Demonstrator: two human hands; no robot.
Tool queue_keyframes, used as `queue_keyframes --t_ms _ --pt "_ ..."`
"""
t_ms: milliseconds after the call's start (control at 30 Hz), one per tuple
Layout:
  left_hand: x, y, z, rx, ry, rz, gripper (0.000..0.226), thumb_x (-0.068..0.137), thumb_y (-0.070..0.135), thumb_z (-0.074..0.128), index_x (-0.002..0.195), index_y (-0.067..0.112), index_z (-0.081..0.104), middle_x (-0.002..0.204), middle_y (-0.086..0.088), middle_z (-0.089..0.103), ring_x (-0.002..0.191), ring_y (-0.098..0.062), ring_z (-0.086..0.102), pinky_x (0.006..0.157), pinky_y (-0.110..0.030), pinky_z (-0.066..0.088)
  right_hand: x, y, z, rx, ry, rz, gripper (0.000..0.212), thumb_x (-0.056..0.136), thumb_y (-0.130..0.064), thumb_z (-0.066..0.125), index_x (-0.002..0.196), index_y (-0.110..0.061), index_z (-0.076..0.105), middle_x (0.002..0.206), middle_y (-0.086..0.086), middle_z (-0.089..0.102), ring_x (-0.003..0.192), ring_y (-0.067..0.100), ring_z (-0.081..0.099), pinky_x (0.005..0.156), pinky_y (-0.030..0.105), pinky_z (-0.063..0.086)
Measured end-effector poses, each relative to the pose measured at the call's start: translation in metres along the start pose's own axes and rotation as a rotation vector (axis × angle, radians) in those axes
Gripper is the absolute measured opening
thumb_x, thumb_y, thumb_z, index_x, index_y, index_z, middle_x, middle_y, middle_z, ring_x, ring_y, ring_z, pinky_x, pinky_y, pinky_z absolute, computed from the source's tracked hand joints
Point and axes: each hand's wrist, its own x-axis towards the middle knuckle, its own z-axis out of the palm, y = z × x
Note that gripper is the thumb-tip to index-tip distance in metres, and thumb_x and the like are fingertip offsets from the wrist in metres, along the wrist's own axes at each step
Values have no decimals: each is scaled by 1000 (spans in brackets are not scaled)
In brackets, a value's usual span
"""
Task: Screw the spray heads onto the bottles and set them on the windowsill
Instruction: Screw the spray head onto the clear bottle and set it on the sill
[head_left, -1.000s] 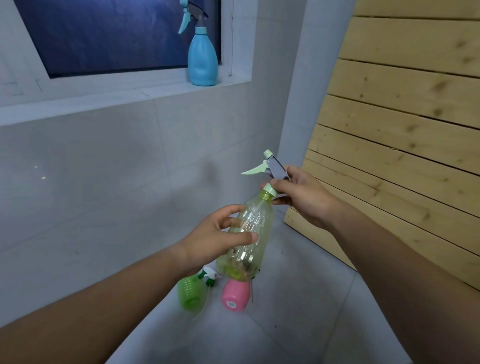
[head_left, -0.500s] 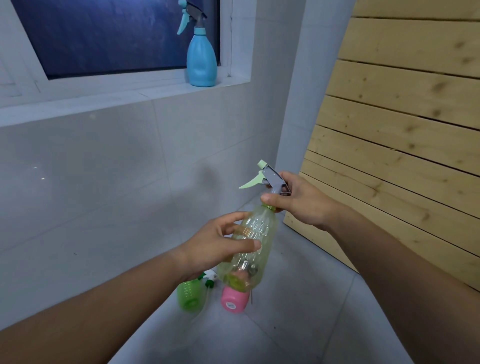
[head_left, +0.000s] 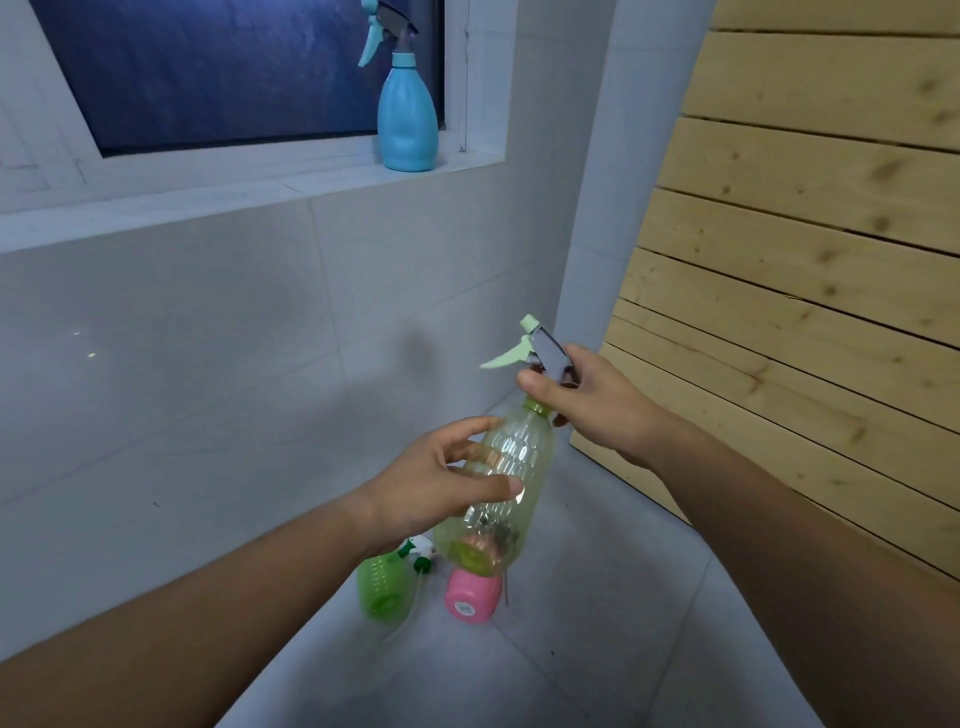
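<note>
Left hand (head_left: 441, 483) grips clear yellow-green bottle (head_left: 498, 493), right hand (head_left: 587, 400) pinches spray head (head_left: 540, 353) at neck; threading underway, next: tighten, then windowsill (head_left: 249, 192).

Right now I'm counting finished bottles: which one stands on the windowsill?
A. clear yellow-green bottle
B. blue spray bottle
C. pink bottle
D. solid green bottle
B: the blue spray bottle stands upright on the windowsill, its spray head on.

One head-worn camera looks forward and down, close over both forearms, facing a tiled corner; windowsill (head_left: 249, 200) at eleven o'clock, floor (head_left: 597, 597) below.
</note>
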Motion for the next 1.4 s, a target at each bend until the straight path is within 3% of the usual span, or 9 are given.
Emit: queue_keyframes --t_ms 133,333,467,633,800,933,1100,1200,1400 --pt "1 4 -2 -14 5 19 63 68 18 90 122 40 66 122 -11 68 87 -17 71 81 -37 55 3 -1 -11 158 -121 15 37 86 -22 71 121 -19 59 103 -3 71 98 16 67 83 35 54" --pt "0 6 2 3 11 28 60 74 9 87 121 39 63 118 -9 67 83 -9 71 70 -20 56 1 2 -2 45 -20 4 31 87 -39 68 113 -23 60 97 -4 66 85 9 64 73 29 52" --pt "2 6 0 -1 20 33 65 72 11 88 127 35 63 124 -14 65 89 -14 70 83 -29 59 2 3 -11 183 -106 17 33 87 -20 70 118 -24 61 107 -2 74 106 18 67 81 34 51" --pt "1 5 2 5 6 23 62 73 12 88 121 41 62 122 -9 65 88 -18 73 82 -30 61 2 2 -2 18 -8 -12 28 85 -39 70 109 -27 63 95 -10 67 82 4 63 70 27 50" --pt "0 7 1 11 23 57 61 73 7 87 122 35 65 123 -16 65 101 -29 72 93 -40 59 2 -1 -11 173 -112 -4 31 86 -21 71 115 -23 63 96 -8 73 98 16 68 83 37 52" --pt "-1 6 3 16 24 53 64 74 9 87 128 32 63 124 -16 65 93 -24 73 82 -31 61 1 -1 -4 23 -10 -15 31 86 -34 70 114 -21 64 97 -2 69 88 13 66 78 33 55" --pt "1 10 0 -21 4 38 61 72 13 88 122 38 65 117 -11 69 90 -18 71 90 -41 58 1 -5 -13 463 -130 52 29 88 -4 65 117 -8 63 97 9 74 97 22 70 83 28 56" --pt "0 14 1 -64 -82 -6 46 81 10 80 119 32 67 102 -5 74 84 -13 71 78 -27 56 -1 -5 -12 630 -165 83 31 81 -5 70 111 -5 64 97 8 77 102 24 70 86 28 56" --pt "-3 13 2 -152 -125 -3 41 88 10 72 127 17 63 123 -17 71 103 -22 71 85 -30 59 -1 -8 -3 760 -220 92 35 83 -10 63 116 0 62 108 18 73 108 28 68 90 36 55"
